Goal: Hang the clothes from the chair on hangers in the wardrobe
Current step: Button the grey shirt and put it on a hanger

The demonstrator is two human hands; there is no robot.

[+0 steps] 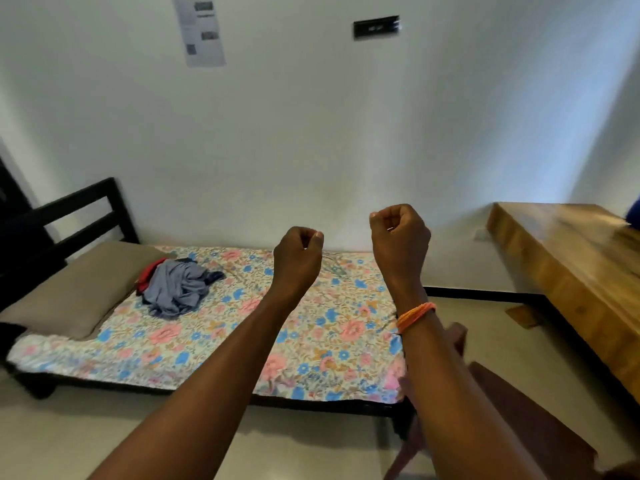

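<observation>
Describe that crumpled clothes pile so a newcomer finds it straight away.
Start at the low bed with the floral sheet against the white wall. At its head end lies a taupe pillow; right beside it sits the crumpled heap of grey-blue cloth with red fabric showing underneath. It is the only loose, plain-coloured bundle on the patterned sheet.

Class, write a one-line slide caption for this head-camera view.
Both hands, left and right, raised empty before a floral bed holding crumpled clothes.

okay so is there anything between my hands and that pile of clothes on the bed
Nothing visible does. The left hand and right hand are raised with curled fingers, holding nothing, and only bare floral sheet lies between them and the pile of clothes beside the pillow.
</observation>
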